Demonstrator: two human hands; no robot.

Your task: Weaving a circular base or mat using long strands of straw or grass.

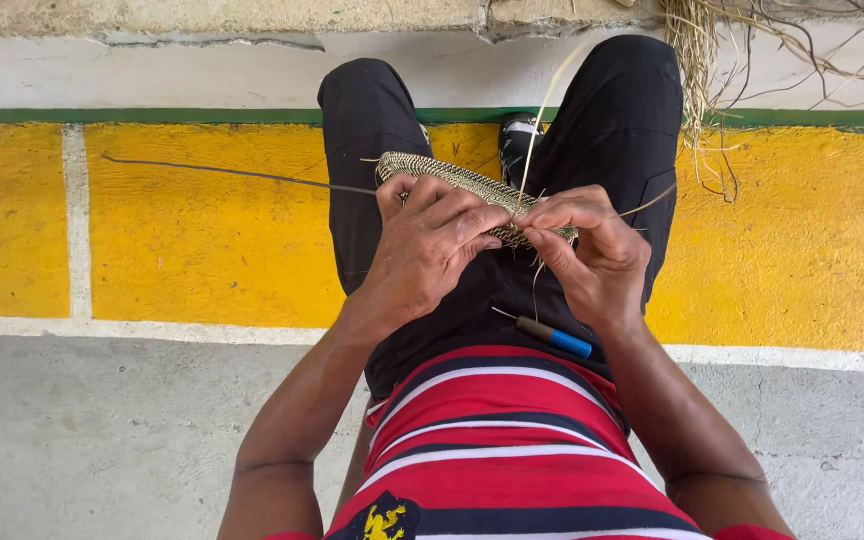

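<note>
A dark strand [222, 172] is seen running from the left across the yellow painted floor [182, 230] to the woven strip [452, 178]. The strip is held over the lap; its left part is clamped by the left hand [422, 245], its right end pinched by the right hand [592, 255]. The hands are set close together. An awl with a blue handle [555, 337] is noted on the lap below the right hand. Loose straw [712, 70] lies at upper right.
</note>
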